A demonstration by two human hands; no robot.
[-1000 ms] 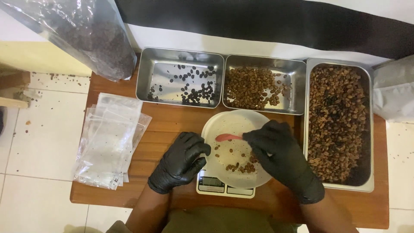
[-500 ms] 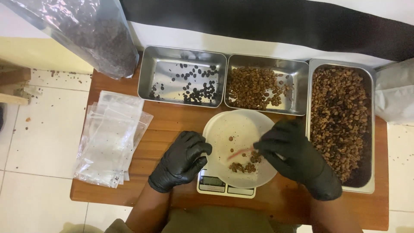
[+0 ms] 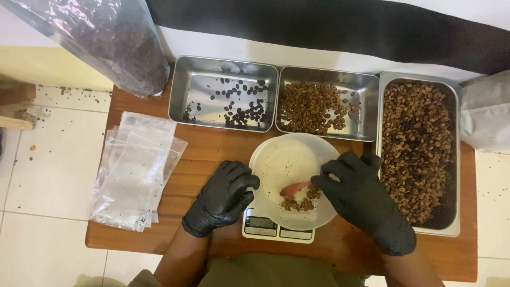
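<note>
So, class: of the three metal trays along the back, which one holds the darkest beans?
The left tray: its few scattered beans are nearly black, while the middle tray and large right tray hold brown ones.

Black-gloved right hand (image 3: 361, 199) with pink scoop (image 3: 295, 187) over white plate (image 3: 289, 159) of beans (image 3: 298, 202).

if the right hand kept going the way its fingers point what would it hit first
Probably the small heap of brown beans in the white bowl: the right hand points left, holding a pink tool just over them.
</note>
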